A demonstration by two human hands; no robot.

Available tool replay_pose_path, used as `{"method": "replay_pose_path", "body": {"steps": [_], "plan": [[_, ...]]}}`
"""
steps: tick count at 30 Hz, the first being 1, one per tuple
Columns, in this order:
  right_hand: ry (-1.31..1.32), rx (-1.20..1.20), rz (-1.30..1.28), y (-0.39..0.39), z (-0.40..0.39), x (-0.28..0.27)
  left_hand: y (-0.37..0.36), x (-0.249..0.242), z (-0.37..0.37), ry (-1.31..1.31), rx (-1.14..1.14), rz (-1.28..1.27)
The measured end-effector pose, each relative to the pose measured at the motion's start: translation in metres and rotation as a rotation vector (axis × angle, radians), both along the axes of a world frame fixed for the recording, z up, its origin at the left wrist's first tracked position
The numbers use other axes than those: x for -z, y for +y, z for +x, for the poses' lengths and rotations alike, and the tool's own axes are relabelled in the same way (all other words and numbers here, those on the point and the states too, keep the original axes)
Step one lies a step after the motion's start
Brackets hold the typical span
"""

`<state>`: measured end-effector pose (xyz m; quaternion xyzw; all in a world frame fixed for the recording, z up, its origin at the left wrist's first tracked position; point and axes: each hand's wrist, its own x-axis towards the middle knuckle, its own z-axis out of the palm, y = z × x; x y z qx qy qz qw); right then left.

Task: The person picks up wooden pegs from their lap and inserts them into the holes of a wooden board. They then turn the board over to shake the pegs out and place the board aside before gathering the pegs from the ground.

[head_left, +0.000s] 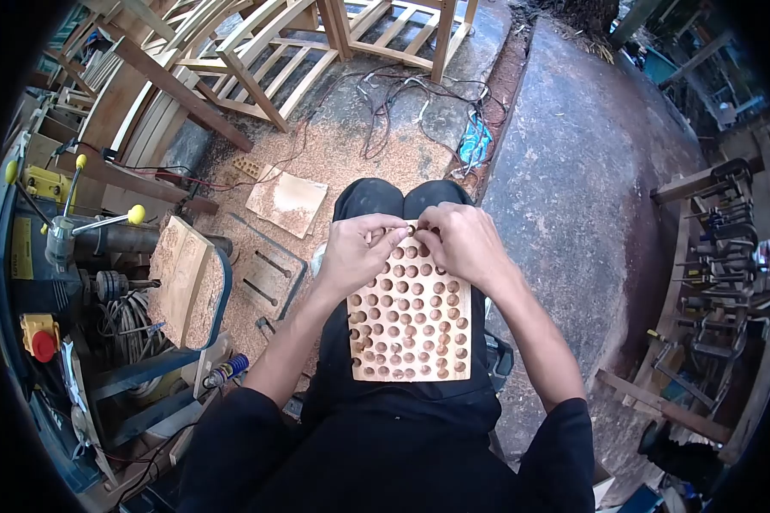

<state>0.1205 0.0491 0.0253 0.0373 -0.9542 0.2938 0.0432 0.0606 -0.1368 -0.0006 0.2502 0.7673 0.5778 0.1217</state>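
Note:
A pale wooden board (pixel 411 329) drilled with rows of round holes lies across my lap. My left hand (pixel 361 250) is over its far left part, thumb and fingers pinched together close to a hole at the far edge. From the other side my right hand (pixel 460 242) bends over the far right corner, its fingers closed and their tips by that same hole. Whatever the fingertips hold, if anything, is too small or hidden to make out. Both hands cover some of the holes.
A drill press (pixel 60 231) with a sawdust-covered wooden table (pixel 184 278) stands at left. A square board (pixel 287 201) lies on the sawdust-strewn floor. Cables (pixel 393 94) and wooden frames (pixel 269 64) are ahead. Clamps (pixel 727 239) hang on a rack at right.

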Motion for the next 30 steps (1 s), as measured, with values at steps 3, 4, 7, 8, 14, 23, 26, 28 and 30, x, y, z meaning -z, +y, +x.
{"method": "replay_pose_path", "body": {"steps": [3,4,7,8,14,23,26,28,30], "plan": [[-0.083,-0.029,-0.055,0.008,-0.012,-0.006,0.000,-0.006,-0.007,0.372,0.087,-0.243],[-0.114,-0.036,-0.032,0.011,-0.017,-0.007,0.000,-0.003,-0.009,0.486,0.115,-0.295],[-0.121,-0.093,0.041,0.017,-0.023,-0.013,-0.001,-0.003,-0.007,0.637,0.172,-0.397],[-0.090,-0.107,0.062,0.017,-0.023,-0.013,-0.002,-0.003,-0.006,0.654,0.185,-0.422],[0.013,-0.171,0.079,0.018,-0.012,0.000,-0.001,-0.005,-0.011,0.733,0.242,-0.465],[-0.063,-0.255,0.151,0.016,-0.013,-0.010,0.002,-0.003,-0.028,0.901,0.478,-0.513],[-0.095,-0.296,0.186,0.013,-0.017,-0.012,0.004,-0.001,-0.026,0.786,0.461,-0.506],[-0.129,-0.326,0.224,0.011,-0.019,-0.015,0.001,0.001,-0.024,0.677,0.461,-0.502],[-0.128,-0.347,0.208,0.009,-0.019,-0.012,-0.001,0.003,-0.021,0.617,0.466,-0.466]]}}
